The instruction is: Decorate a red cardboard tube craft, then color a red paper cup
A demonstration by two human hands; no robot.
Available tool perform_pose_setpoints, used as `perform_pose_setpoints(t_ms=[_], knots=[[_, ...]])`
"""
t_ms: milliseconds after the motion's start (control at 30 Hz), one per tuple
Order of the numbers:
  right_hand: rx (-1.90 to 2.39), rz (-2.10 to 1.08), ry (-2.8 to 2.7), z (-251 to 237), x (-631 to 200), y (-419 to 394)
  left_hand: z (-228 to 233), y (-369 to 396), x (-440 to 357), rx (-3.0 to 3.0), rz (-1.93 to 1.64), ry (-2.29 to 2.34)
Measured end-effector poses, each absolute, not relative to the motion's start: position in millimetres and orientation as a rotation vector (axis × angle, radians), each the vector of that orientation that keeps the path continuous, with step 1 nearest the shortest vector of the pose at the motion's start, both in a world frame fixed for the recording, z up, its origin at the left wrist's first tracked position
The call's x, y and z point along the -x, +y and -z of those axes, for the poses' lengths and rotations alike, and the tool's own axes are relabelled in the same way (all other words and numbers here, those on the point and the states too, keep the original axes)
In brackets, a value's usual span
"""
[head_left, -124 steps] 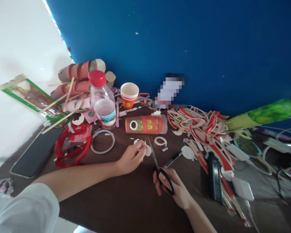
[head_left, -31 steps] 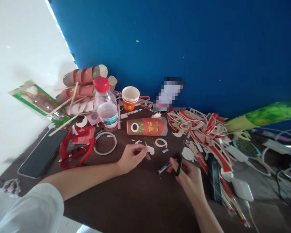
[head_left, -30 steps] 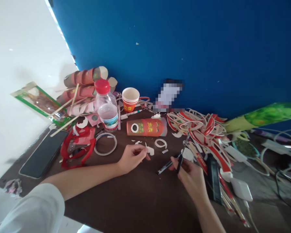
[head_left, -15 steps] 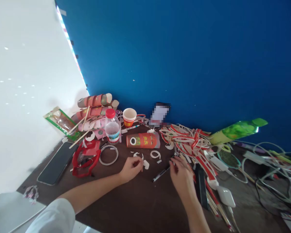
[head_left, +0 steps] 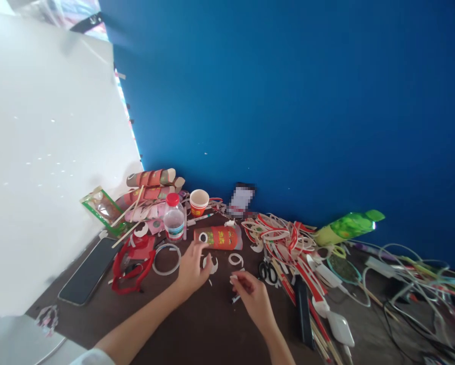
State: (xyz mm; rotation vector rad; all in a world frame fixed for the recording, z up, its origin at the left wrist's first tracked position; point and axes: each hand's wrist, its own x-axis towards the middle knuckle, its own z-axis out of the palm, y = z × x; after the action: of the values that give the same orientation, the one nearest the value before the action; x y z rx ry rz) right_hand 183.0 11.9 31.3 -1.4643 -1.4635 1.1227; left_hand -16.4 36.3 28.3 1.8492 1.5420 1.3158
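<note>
My left hand (head_left: 192, 269) is over the dark table with its thumb and fingers apart, nothing seen between them. Its fingertips reach the near edge of a red paper tube (head_left: 224, 238) decorated like a fish, with a white ring eye. Beside the thumb lies a curved white paper scrap (head_left: 213, 264). My right hand (head_left: 253, 295) is closed in a pinch on a small white piece (head_left: 233, 278); its kind is unclear. Under those fingers lies a pen (head_left: 235, 299), partly covered. A white ring (head_left: 235, 259) rests between the tube and my right hand.
Black-handled scissors (head_left: 268, 272) lie right of my right hand, by a heap of red-and-white strips (head_left: 284, 233). A bottle (head_left: 173, 218), paper cup (head_left: 199, 202), red strap (head_left: 133, 268) and phone (head_left: 88, 271) stand or lie to the left. Cables (head_left: 413, 284) tangle at far right.
My right hand has moved left from the scissors, uncovering them, and now pinches a small white piece above the pen. My left hand has opened and moved towards the red tube. The view has shifted.
</note>
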Motion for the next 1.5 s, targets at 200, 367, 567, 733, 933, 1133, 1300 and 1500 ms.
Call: perform_pose_setpoints(t_ms=[200, 367, 567, 733, 933, 1133, 1300, 1500], knots=[[1.479, -1.118, -1.458, -39, -189, 13, -15, 55, 12, -1.308, -1.367, 1.764], [1.479, -1.159, -1.322, -48, -190, 20, -11, 69, 10, -1.016, -1.356, 1.622], [1.435, -1.137, -1.338, -71, -190, 41, -8, 74, 11, -0.956, -1.270, 1.373], [1.408, -1.145, -1.362, -85, -181, 68, -7, 70, 18, -0.918, -1.203, 1.199], [1.339, -1.181, -1.438, -86, -151, 103, -9, 72, 21, -0.853, -1.195, 1.119], [1.331, -1.141, -1.645, -87, -131, 129, -6, 73, 20, -0.827, -1.183, 1.090], [1.349, -1.036, -1.826, -86, -122, 137, -6, 74, 20, -0.824, -1.165, 1.071], [1.394, -0.945, -1.948, -85, -116, 135, -7, 74, 20, -0.827, -1.138, 1.053]])
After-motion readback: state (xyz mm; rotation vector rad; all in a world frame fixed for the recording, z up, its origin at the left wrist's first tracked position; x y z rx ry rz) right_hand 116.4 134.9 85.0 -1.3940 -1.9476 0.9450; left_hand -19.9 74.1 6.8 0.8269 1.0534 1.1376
